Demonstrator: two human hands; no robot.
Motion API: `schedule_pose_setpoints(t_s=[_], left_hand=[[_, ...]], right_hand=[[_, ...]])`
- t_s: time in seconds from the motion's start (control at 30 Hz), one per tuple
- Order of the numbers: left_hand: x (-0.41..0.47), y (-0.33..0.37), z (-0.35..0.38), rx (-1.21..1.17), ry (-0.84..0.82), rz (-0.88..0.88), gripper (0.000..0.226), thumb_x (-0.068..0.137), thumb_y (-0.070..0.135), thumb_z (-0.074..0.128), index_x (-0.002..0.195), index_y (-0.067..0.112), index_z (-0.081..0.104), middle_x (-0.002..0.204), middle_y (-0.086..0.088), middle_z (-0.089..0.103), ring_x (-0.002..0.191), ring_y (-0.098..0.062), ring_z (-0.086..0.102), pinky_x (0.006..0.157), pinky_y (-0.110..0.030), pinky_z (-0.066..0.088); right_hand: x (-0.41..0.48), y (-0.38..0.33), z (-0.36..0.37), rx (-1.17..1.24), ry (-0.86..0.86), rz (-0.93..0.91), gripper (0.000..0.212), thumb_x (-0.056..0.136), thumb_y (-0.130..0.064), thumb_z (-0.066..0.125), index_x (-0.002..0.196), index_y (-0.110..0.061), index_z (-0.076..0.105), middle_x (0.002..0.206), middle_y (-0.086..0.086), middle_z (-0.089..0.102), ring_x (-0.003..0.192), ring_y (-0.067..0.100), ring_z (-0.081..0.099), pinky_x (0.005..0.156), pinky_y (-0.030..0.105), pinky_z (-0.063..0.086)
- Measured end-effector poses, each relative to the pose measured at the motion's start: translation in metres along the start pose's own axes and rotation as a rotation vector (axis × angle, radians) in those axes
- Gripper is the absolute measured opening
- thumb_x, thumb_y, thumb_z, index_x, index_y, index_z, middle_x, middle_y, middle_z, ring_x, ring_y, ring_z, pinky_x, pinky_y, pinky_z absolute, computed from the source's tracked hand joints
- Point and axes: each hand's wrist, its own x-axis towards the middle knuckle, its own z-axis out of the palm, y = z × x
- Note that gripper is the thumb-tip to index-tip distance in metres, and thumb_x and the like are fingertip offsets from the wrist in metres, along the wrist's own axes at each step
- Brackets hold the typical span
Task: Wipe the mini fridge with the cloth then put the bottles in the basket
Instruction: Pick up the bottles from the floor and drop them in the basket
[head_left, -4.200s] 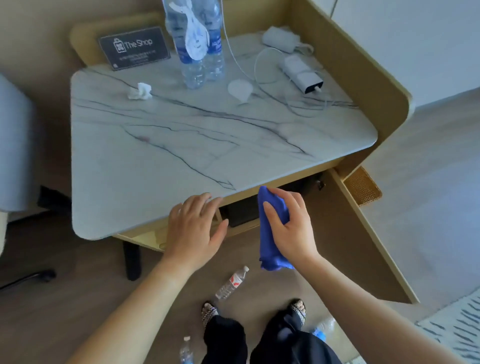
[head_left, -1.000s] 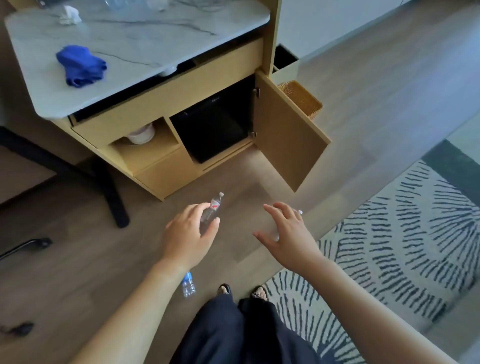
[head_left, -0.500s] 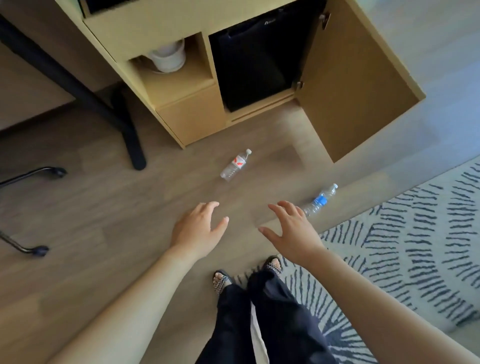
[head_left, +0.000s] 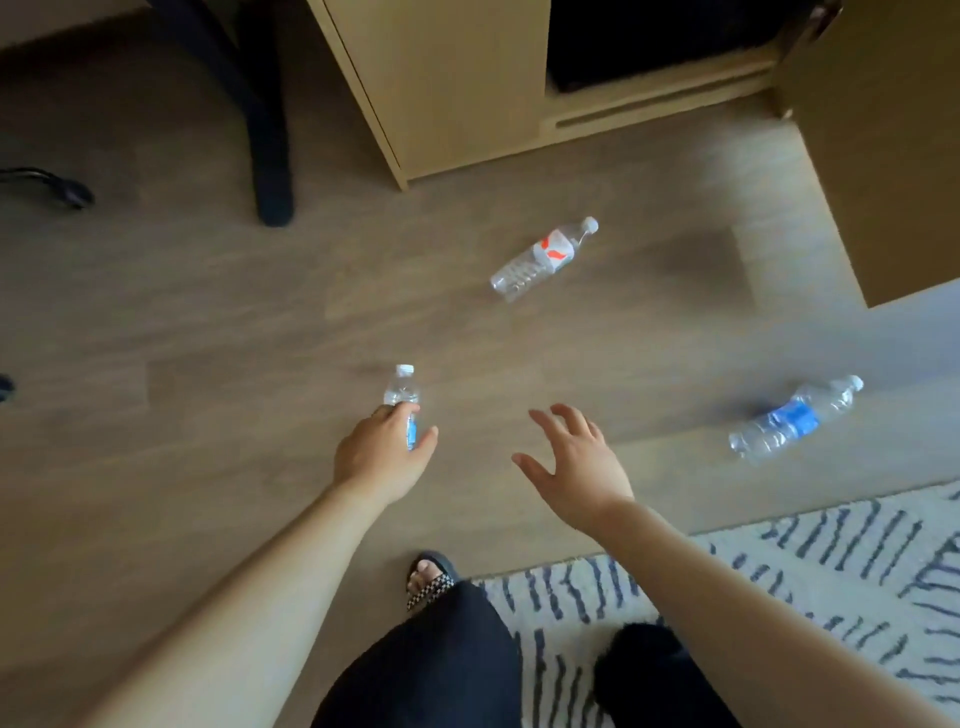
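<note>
Three clear plastic bottles are on the wooden floor. My left hand (head_left: 384, 452) wraps its fingers and thumb round a small blue-labelled bottle (head_left: 402, 387), whose cap points away from me. My right hand (head_left: 571, 462) hovers above the floor with its fingers spread, holding nothing. A red-labelled bottle (head_left: 540, 260) lies on its side further ahead. A larger blue-labelled bottle (head_left: 795, 418) lies on its side to the right of my right hand. The black mini fridge (head_left: 649, 41) shows at the top inside the wooden cabinet (head_left: 457, 88). Neither cloth nor basket is in view.
The cabinet's open door (head_left: 883, 156) juts out at the upper right. A black furniture leg (head_left: 265, 130) stands at the upper left. A patterned rug (head_left: 779, 582) covers the floor at the lower right, beside my legs and sandalled foot (head_left: 428, 577).
The view has dropped toward the floor. My left hand has reached down and closed round the small bottle. My right hand stays spread and holds nothing. The cloth was left on the marble top.
</note>
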Motion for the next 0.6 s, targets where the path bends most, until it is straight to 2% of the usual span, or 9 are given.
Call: schedule_pose_setpoints(t_s=[0.13, 0.33, 0.47, 0.6], left_hand=[[0.072, -0.041, 0.082, -0.023, 0.124, -0.023, 0.045, 0.091, 0.040, 0.051, 0.134, 0.025, 0.047, 0.138, 0.001, 0.045, 0.121, -0.025, 0.047, 0.093, -0.037, 0.043], [0.158, -0.096, 0.173, 0.015, 0.274, -0.032, 0.057, 0.091, 0.036, 0.054, 0.144, 0.023, 0.037, 0.148, 0.002, 0.032, 0.127, -0.027, 0.041, 0.095, -0.039, 0.041], [0.181, -0.110, 0.215, -0.114, 0.360, 0.003, 0.063, 0.089, 0.026, 0.060, 0.145, 0.018, 0.034, 0.149, -0.009, 0.028, 0.129, -0.034, 0.038, 0.097, -0.044, 0.041], [0.172, -0.110, 0.237, -0.207, 0.370, 0.024, 0.071, 0.086, 0.017, 0.064, 0.148, 0.015, 0.029, 0.147, -0.019, 0.026, 0.130, -0.038, 0.035, 0.101, -0.044, 0.037]], right_hand=[[0.082, 0.047, 0.090, -0.044, -0.023, -0.080, 0.058, 0.093, -0.053, 0.042, 0.144, -0.030, 0.027, 0.151, 0.000, 0.026, 0.136, 0.023, 0.026, 0.109, 0.036, 0.032], [0.174, 0.111, 0.193, -0.224, 0.090, -0.095, 0.059, 0.094, -0.053, 0.039, 0.146, -0.030, 0.022, 0.157, 0.003, 0.009, 0.143, 0.027, 0.008, 0.115, 0.041, 0.018], [0.190, 0.146, 0.218, -0.243, 0.156, -0.057, 0.066, 0.093, -0.054, 0.041, 0.148, -0.031, 0.015, 0.159, 0.001, -0.003, 0.145, 0.025, -0.005, 0.117, 0.041, 0.004], [0.173, 0.174, 0.216, -0.273, 0.134, -0.060, 0.068, 0.093, -0.055, 0.040, 0.149, -0.034, 0.008, 0.159, -0.003, -0.008, 0.145, 0.021, -0.008, 0.116, 0.039, 0.002]])
